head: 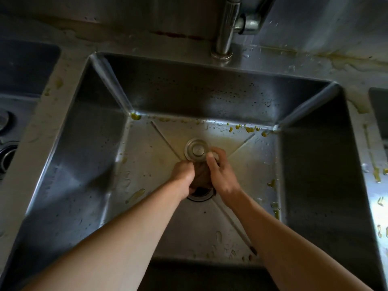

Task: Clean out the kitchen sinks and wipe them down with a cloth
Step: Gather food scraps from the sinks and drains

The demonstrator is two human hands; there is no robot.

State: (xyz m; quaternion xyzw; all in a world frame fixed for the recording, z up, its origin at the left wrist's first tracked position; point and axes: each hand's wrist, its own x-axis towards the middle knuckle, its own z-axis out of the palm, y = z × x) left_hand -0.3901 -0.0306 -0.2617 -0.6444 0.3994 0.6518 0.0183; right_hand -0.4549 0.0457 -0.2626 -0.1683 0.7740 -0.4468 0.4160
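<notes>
Fingers [210, 162] of the right hand [220, 175] curled round the near edge of a round metal strainer plug [196, 149], pinching it just above the drain opening [200, 193]. Left hand [184, 175] beside it, fingers bent inward around a dark wet mass [201, 174] hanging under the plug; what that mass was could not be told.

Sink [88, 143]: deep stainless basin, middle of scene, both forearms reaching down into it from the near side. Drain opening set in the basin floor, partly hidden by the hands. Yellow food residue [249, 129] scattered along the far edge of the floor, more at the far left corner and down the right side. Water droplets on the far wall.

Tap [227, 28]: metal, upright, on the far rim right of centre.

Worktop [35, 127]: pale, stained yellowish, surrounding the sink. Second basin [23, 72] at far left, a third partly seen at right edge.
</notes>
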